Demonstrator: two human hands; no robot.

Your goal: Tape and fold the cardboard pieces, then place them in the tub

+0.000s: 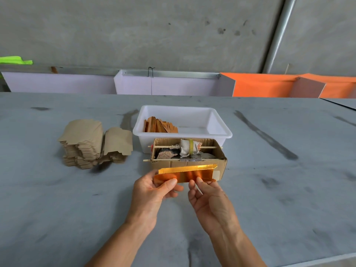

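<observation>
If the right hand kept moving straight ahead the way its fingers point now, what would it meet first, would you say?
Most likely the near wall of the open cardboard box just beyond it. The right hand already pinches the gold-orange cardboard piece, which would touch first; the white tub lies behind. Depth is hard to judge.
</observation>
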